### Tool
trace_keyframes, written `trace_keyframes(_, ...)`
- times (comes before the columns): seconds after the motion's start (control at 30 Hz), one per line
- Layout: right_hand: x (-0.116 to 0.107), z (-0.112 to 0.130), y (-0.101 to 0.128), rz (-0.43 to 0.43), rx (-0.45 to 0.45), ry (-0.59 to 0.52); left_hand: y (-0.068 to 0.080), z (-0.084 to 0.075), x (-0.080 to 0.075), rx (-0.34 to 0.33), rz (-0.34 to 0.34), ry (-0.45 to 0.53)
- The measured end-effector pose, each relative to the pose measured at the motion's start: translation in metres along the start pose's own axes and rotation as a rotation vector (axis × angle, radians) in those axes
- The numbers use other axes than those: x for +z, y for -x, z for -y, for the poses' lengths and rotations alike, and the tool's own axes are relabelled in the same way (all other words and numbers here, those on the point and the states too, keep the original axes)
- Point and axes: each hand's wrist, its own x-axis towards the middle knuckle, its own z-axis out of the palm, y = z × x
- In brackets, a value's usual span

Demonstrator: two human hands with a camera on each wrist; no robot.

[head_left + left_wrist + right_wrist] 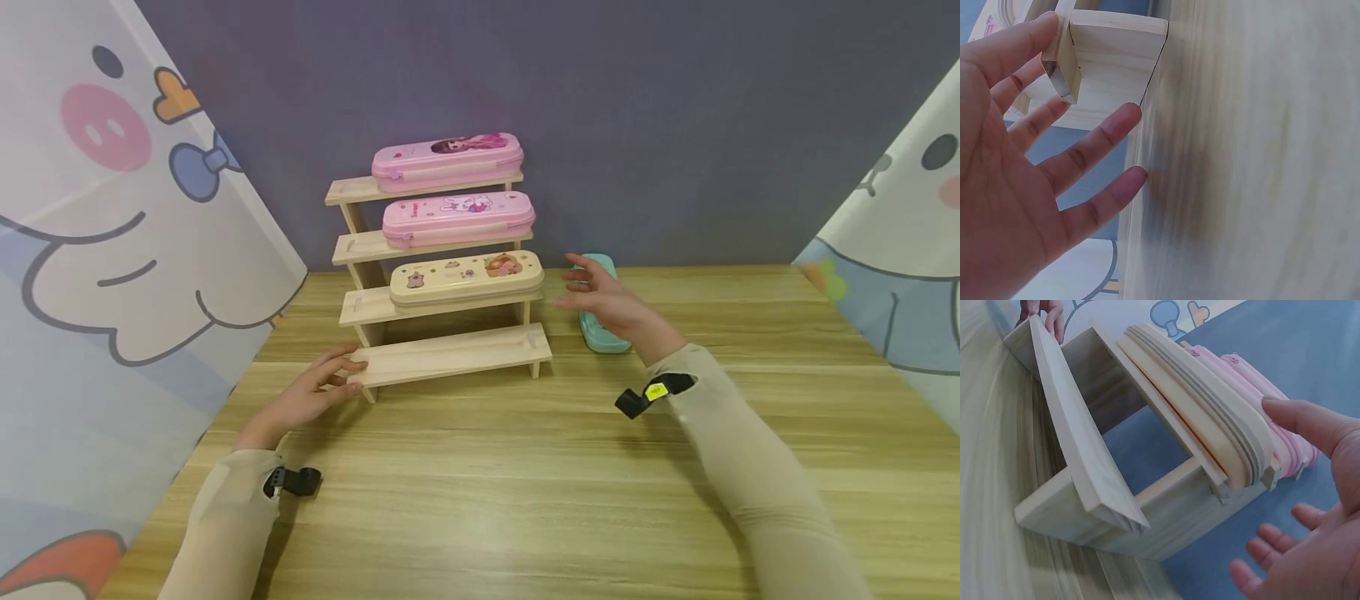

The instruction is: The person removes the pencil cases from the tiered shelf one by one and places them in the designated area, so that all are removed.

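Note:
A four-tier wooden step rack (450,353) stands on the table with a zippered pencil case on each of its upper three tiers. The top pink case (450,162) has a doll picture, the pink one below (459,219) a rabbit, and the third is a cream pencil case (467,279). At the bare bottom tier's left end is my left hand (311,392), fingers spread, thumb and fingertips touching the wood. My right hand (611,307) hovers right of the cream case with loose fingers, holding nothing. Partly hidden beneath it, a teal pencil case (604,340) lies on the table.
The wood-grain table (480,500) extends in front of the rack and to its right. A dark grey wall panel (660,133) rises behind. Cartoon-printed curtains (150,250) hang at both sides.

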Motion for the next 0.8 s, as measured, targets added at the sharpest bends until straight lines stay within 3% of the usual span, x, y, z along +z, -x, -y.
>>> trace_keyframes(0.23,0.017,0.002,-0.015,-0.062,-0.067,-0.081,0.001,0.0,0.0,0.01,-0.009,0.007)
trace_keyframes(0.8,0.037,0.004,-0.044,-0.115,-0.047,-0.115,0.001,0.001,0.001,0.012,-0.019,0.012)
